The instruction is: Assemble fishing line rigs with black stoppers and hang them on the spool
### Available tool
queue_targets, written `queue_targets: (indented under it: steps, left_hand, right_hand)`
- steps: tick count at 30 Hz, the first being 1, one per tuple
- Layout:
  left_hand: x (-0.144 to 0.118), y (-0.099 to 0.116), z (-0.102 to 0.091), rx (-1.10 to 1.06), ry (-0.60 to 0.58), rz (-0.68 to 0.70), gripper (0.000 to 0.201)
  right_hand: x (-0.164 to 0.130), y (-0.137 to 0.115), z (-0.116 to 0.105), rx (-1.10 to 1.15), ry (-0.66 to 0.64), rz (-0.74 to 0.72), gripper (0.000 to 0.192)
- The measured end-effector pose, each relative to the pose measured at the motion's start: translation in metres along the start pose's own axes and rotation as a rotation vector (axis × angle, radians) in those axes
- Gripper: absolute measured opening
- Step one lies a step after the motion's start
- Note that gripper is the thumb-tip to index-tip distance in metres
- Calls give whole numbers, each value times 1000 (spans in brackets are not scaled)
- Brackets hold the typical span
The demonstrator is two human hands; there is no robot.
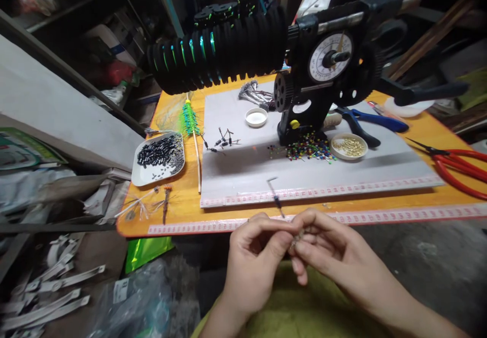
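Observation:
My left hand [255,259] and my right hand [337,249] meet in front of the table's near edge. Thumbs and fingers of both are pinched together around a tiny pale, beaded-looking piece [296,240], mostly hidden and too small to name. Just beyond the left fingertips is a thin bent wire with a dark bead [277,201], over the front edge of the white board [243,175]. Whether that wire is held or lies on the board, I cannot tell. Farther back on the board are several similar dark-beaded wires [222,140].
A geared winding machine with a dial [331,58] stands on the board, its ribbed black roller [220,48] reaching left. Around it are coloured-head pins [308,149], a dish of gold bits [349,147], blue-handled pliers [376,122] and red-handled scissors [456,163]. A tray [142,178] of black beads sits left.

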State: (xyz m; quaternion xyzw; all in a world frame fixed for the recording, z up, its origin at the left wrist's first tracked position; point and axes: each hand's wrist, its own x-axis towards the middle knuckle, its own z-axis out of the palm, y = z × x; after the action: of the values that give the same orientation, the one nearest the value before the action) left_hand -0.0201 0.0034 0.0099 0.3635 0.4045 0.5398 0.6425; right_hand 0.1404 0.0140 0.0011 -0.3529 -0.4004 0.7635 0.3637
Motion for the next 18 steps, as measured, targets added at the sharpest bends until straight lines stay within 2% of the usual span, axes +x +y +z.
queue_targets:
  steps: [3, 7, 12, 15, 18]
  left_hand:
    - [2, -1, 3, 43, 58, 44, 18]
    - [2, -6, 4, -86, 25, -30, 15]
    - [5, -6, 13, -198, 33, -22, 16]
    - [6, -7, 16, -228, 3, -44, 16]
    - [4, -9, 13, -178, -28, -58, 18]
  right_hand:
    - [-2, 0, -1, -56, 3, 47, 30]
    - [-9, 1, -1, -166, 16, 68, 39]
    - [-16, 4, 0, -320, -3, 17, 32]
    - [-18, 9, -1, -561, -18, -114, 26]
    - [-22, 12, -14, -916, 39, -426, 20]
